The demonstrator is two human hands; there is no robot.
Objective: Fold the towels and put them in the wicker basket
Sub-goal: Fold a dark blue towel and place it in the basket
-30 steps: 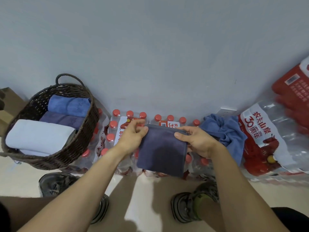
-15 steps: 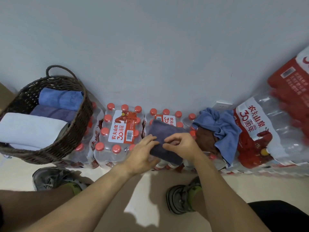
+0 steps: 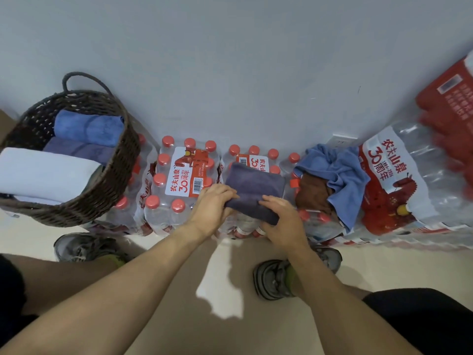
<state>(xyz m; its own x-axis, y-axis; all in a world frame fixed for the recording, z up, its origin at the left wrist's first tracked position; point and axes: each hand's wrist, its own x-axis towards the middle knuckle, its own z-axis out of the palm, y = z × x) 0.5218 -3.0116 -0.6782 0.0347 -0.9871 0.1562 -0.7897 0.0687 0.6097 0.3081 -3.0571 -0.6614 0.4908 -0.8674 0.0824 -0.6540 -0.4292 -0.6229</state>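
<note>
A dark purple-grey towel lies folded on top of the water-bottle packs at centre. My left hand grips its near left edge, fingers curled over the fold. My right hand grips the near right edge of the same towel. The brown wicker basket stands at the left and holds a blue towel, a purple towel and a white towel. A crumpled blue towel and a brown towel lie on the packs to the right.
Shrink-wrapped packs of red-capped water bottles line the grey wall. A larger pack and a red pack sit at the right. My shoes stand on the beige floor.
The purple-grey towel, held up and hanging a second ago, now lies on the bottle packs, folded shorter. Both hands came down and closer together at its near edge.
</note>
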